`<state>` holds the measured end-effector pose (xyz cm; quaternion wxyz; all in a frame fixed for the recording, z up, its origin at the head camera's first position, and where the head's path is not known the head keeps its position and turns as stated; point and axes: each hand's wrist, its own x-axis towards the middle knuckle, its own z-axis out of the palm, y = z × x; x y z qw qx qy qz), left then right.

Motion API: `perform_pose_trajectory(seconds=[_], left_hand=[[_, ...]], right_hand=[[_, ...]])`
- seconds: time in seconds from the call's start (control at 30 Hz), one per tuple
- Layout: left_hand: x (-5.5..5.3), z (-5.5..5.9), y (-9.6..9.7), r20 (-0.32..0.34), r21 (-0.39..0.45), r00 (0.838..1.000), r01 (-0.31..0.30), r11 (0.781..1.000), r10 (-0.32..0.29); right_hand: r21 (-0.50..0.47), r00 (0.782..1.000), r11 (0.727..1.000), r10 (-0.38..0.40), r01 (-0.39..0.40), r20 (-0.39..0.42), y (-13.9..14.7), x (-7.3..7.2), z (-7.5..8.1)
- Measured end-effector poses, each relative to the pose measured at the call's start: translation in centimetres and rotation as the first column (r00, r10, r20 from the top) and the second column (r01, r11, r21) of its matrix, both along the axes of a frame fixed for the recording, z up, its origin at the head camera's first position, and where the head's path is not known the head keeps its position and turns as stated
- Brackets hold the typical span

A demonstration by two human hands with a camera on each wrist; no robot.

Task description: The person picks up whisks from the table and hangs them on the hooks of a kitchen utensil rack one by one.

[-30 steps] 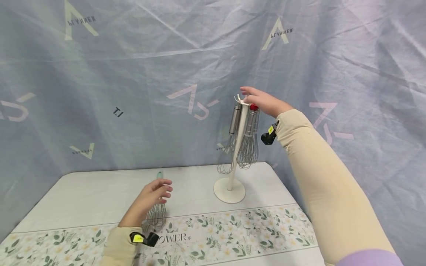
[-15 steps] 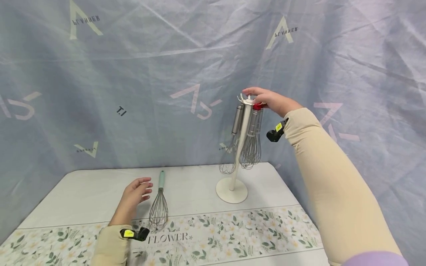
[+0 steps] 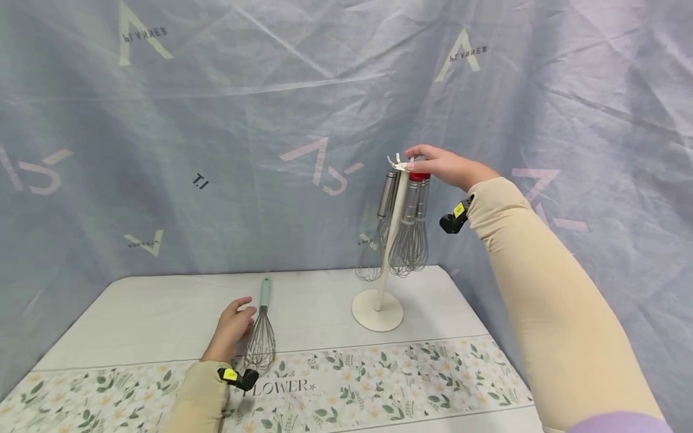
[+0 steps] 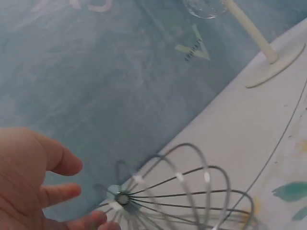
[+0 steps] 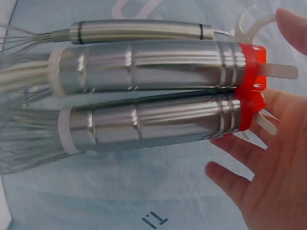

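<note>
In the head view, my left hand (image 3: 231, 329) is low over the table, just left of a whisk (image 3: 261, 337) with a teal handle and wire loops. Its fingers are relaxed and bent a little; the left wrist view shows nothing gripped, with the wire loops (image 4: 201, 191) beside the fingertips. My right hand (image 3: 446, 166) is at the top of a white hanging stand (image 3: 397, 207). Red-capped metal whisks (image 5: 177, 67) hang there beside it. In the right wrist view, some fingers (image 5: 228, 182) pass behind the red caps, and the thumb stands apart. Whether they touch a cap, I cannot tell.
The stand's round white base (image 3: 377, 311) rests on the right part of the table. Another metal-handled whisk (image 3: 387, 195) hangs on the stand's left side. A floral band crosses the white tablecloth (image 3: 319, 313). Behind everything hangs a grey-blue curtain (image 3: 233, 150).
My left hand went left off the teal-handled whisk, uncovering it, then came back right, close beside it. My right hand has shifted slightly right at the stand's top. The head view moved slightly.
</note>
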<state>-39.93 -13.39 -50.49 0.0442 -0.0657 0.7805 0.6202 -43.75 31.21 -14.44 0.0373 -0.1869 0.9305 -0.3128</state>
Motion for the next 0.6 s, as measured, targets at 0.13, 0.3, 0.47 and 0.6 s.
perform_pose_trajectory(seconds=[0.13,0.3,0.47,0.6], left_hand=[[-0.7,-0.4,0.2,0.046,-0.004,0.999,0.028,1.000,-0.028],[-2.0,-0.2,0.6,0.066,0.003,0.996,0.053,0.999,-0.053],[-3.0,0.0,1.2,0.093,-0.045,0.995,0.037,0.998,-0.032],[-3.5,-0.1,1.4,0.087,-0.107,0.996,0.015,0.994,-0.006]], right_hand=[[0.038,0.997,0.999,0.012,-0.009,-0.080,-0.7,0.0,-0.2],[0.048,0.994,0.998,-0.030,0.035,-0.101,-1.1,-0.1,-0.4],[0.052,0.994,0.998,-0.037,0.043,-0.108,-1.4,-0.5,-1.0],[0.059,0.993,0.997,-0.036,0.043,-0.115,-1.5,-0.8,-1.3]])
